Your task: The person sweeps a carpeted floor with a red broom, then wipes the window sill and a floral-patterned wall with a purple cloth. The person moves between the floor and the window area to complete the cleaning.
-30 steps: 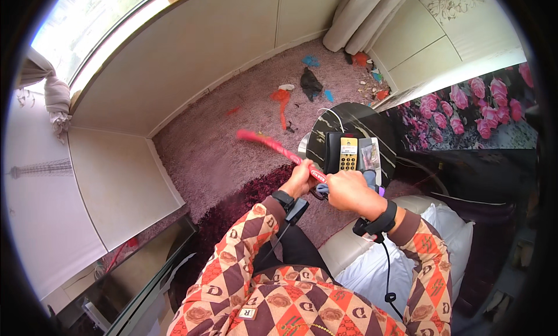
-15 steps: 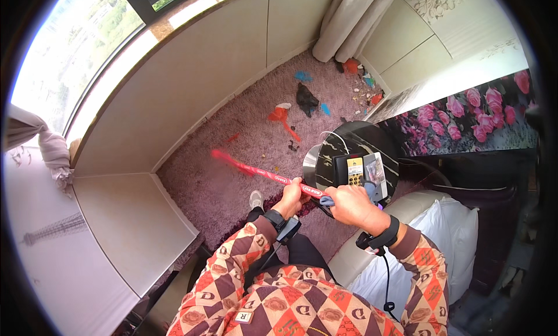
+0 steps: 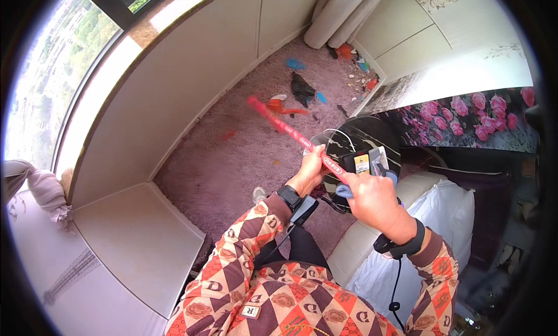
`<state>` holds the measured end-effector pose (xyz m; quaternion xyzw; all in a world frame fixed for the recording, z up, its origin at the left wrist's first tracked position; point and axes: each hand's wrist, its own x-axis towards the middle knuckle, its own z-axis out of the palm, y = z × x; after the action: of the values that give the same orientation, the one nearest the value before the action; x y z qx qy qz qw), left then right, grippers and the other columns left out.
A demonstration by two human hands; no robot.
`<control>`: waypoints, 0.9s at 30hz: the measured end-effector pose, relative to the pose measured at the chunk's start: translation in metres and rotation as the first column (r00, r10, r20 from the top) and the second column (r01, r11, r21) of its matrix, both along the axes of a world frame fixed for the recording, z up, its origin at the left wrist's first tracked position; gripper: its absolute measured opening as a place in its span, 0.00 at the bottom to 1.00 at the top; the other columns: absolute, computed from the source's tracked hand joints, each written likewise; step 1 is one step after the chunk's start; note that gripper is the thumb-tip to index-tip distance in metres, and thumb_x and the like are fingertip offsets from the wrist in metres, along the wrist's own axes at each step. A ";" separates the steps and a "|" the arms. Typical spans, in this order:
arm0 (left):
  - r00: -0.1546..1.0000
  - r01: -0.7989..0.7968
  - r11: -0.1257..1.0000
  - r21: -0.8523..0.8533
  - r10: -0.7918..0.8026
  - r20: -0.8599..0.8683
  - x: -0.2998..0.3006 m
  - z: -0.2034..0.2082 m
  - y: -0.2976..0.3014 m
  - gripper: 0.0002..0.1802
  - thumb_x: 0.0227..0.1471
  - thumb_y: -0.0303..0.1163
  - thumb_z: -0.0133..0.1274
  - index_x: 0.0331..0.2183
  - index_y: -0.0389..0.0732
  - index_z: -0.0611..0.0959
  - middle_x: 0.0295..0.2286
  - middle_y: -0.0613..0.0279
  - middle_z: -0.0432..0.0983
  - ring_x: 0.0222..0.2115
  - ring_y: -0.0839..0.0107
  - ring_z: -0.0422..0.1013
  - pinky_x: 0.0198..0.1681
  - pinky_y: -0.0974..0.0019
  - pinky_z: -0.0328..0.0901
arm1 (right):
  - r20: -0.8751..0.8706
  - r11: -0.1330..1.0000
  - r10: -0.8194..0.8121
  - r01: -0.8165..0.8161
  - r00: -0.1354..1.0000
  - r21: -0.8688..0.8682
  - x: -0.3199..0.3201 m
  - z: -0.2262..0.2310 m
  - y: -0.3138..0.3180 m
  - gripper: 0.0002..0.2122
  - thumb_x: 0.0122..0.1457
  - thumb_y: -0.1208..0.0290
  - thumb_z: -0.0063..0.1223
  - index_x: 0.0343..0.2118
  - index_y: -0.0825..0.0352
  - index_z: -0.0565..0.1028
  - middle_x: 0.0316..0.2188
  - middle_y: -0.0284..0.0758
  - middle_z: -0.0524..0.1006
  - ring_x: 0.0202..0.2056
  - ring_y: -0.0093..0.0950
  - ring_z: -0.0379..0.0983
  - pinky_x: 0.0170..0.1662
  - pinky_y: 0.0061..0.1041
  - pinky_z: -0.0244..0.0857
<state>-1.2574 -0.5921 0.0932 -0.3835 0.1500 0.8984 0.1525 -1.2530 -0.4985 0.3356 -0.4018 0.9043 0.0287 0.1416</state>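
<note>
Both hands grip a slim red pole (image 3: 290,132) with white oval labels; it slants out over the carpet, its far end blurred by motion. My left hand (image 3: 310,172) is wrapped round the shaft partway along. Nearer my body, my right hand (image 3: 376,199) is closed round its upper end. A blue-grey piece (image 3: 344,190) shows beside the right hand; whether it belongs to the pole I cannot tell. Close to the pole's far end lie an orange-red scrap (image 3: 278,107) and a crumpled black scrap (image 3: 302,90) on the purple carpet (image 3: 232,156).
A round black marbled table (image 3: 372,129) at the right bears a dark device and cards. Behind it stands a rose-printed panel (image 3: 459,121). Blue scraps (image 3: 295,63) and small litter lie toward the far corner by the curtain (image 3: 343,16). A white pillow (image 3: 442,220) is at my right.
The pole's far end has swung up and right, toward the orange-red scrap. Both hands have shifted right; the left has risen slightly. The view has shifted a little too.
</note>
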 end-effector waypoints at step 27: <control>0.995 -0.007 1.000 0.018 0.006 0.096 -0.010 0.027 0.030 0.10 0.65 0.39 0.46 0.33 0.44 0.70 0.25 0.63 0.69 0.28 0.64 0.72 0.35 0.50 0.73 | 0.258 0.977 -0.041 0.093 0.965 -0.193 -0.042 0.031 0.030 0.17 0.50 0.69 0.60 0.45 0.60 0.80 0.25 0.40 0.80 0.28 0.41 0.80 0.31 0.40 0.73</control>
<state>-1.2678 -0.5620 0.1199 -0.4253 0.1330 0.8808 0.1602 -1.2950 -0.4688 0.3663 -0.3834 0.8902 -0.1203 0.2147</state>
